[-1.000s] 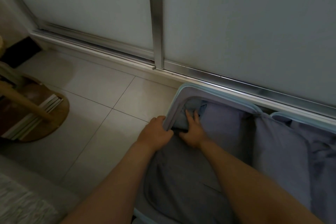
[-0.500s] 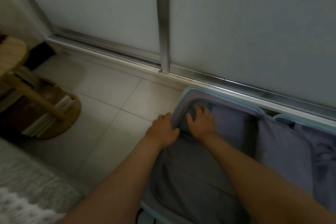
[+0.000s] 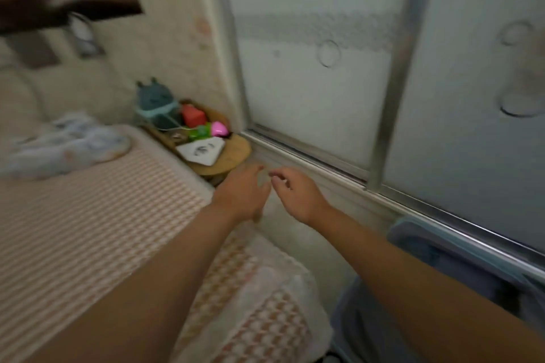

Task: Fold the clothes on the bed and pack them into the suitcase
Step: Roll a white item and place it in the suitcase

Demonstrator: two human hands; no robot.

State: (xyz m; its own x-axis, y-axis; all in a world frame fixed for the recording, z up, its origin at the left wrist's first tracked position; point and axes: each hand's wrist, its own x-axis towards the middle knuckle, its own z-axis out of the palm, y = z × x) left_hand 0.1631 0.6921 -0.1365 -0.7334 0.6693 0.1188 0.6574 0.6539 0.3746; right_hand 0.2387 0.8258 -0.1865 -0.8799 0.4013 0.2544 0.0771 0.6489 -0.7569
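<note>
left hand [image 3: 241,188], right hand [image 3: 295,194]: empty, fingers loose and apart, side by side beyond bed [image 3: 88,215] edge. clothes [image 3: 65,144]: heaped on bed, far left. suitcase [image 3: 442,247]: on floor, lower right. marking on card [image 3: 203,150]: blurred, unreadable.

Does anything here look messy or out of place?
Only a pale bundle of cloth lies crumpled near the head of the bed, unfolded. The picture is blurred, so smaller faults would not show.
</note>
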